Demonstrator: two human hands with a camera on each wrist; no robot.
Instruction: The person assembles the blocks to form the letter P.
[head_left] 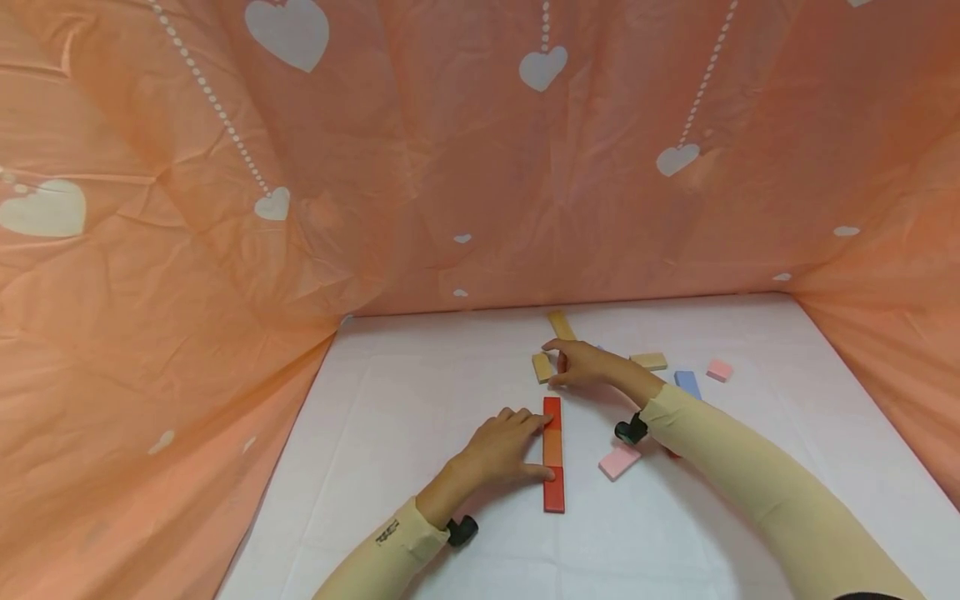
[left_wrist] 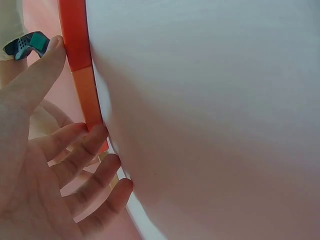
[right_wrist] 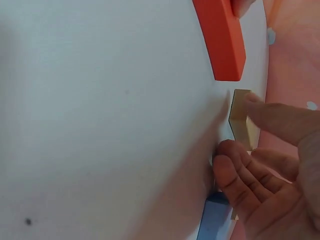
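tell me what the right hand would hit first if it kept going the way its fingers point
The right hand points left across the table; its fingertips already sit at the small tan block, so it would probably push that first. Past the block the white table looks bare, though depth is unclear.

Cloth-draped tabletop recording booth

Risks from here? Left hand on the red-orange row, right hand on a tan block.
1. The left hand only rests its fingers against the side of the row of red and orange blocks; a push might skew it.
2. The right hand has just fingertips on the tan block, so it may slip.
3. The right sleeve hangs over the pink block and could drag it.
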